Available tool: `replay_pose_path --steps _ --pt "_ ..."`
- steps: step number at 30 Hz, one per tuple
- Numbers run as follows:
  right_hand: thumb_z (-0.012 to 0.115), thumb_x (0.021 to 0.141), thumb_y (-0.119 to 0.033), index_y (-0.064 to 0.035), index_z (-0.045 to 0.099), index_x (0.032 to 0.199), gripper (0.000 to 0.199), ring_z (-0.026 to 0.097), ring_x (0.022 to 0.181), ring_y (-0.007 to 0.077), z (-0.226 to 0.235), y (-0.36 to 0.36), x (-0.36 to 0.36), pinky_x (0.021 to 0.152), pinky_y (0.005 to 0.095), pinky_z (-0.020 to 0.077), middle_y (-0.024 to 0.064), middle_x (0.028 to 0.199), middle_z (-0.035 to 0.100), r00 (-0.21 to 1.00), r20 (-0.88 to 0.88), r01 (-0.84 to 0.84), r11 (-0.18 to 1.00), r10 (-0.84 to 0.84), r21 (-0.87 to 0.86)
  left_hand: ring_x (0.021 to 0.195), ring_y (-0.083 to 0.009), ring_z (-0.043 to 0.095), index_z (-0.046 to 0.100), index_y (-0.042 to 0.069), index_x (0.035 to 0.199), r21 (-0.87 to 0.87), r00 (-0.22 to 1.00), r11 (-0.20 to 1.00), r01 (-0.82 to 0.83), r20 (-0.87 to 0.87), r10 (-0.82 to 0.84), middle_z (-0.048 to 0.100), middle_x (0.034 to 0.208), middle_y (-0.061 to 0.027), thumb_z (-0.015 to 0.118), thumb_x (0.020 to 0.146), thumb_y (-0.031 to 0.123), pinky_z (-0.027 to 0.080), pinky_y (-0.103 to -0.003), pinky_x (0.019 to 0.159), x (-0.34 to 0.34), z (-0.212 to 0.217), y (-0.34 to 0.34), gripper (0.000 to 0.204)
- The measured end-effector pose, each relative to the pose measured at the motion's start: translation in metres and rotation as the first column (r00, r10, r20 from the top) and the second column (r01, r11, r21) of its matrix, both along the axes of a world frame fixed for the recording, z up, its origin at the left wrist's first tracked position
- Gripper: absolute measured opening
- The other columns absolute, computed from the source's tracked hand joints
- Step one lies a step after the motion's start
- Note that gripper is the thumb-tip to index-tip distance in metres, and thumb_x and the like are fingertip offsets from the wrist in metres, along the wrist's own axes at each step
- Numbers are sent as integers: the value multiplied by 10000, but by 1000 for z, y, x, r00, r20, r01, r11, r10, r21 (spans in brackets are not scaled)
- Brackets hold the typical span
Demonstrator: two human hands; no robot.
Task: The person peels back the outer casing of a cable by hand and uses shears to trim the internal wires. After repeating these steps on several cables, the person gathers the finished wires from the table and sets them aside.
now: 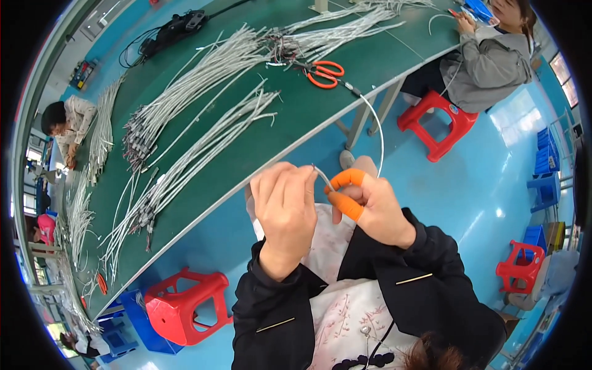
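Observation:
A white cable [382, 131] loops from the table edge down into my hands. My right hand [383, 211], with orange covers on the thumb and index finger, pinches it close to one end. At that end my left hand [283, 203] has its fingertips closed on the short tip; the thin wires there are too small to make out well. The cable's other end, with a dark connector [353, 90], rests at the table edge beside orange-handled scissors [325, 74].
Bundles of white cables [203, 74] and a smaller bunch [197, 154] lie on the green table [246, 148]. Red stools [185, 305] stand on the blue floor, one at the right [439, 126] under a seated co-worker [496, 68]. Another person [69, 126] works across the table.

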State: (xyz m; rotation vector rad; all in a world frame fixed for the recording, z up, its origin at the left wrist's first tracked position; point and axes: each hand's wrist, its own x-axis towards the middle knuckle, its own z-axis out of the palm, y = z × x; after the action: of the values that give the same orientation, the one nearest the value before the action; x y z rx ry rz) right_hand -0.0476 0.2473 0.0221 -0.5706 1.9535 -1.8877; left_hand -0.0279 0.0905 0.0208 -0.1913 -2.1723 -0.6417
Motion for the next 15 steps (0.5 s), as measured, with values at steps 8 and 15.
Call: replay_pose_path --steps 8,15 --pt "565 897 -88 30 566 997 155 384 417 19 -2 0 -9 390 183 262 64 636 635 938 342 -33 998 50 -55 833 -218 588 619 38 846 -278 999 961 2 43 10 612 793 -47 666 678 3 403 -344 762 -5 -8 -6 178" --pt "574 891 -91 35 565 1004 169 377 407 19 -17 -3 -15 378 178 248 73 621 624 867 494 -19 995 64 -96 912 -210 567 613 36 870 -431 993 902 13 109 38 604 900 -60 625 659 77 405 -352 780 -5 -28 -9 215"
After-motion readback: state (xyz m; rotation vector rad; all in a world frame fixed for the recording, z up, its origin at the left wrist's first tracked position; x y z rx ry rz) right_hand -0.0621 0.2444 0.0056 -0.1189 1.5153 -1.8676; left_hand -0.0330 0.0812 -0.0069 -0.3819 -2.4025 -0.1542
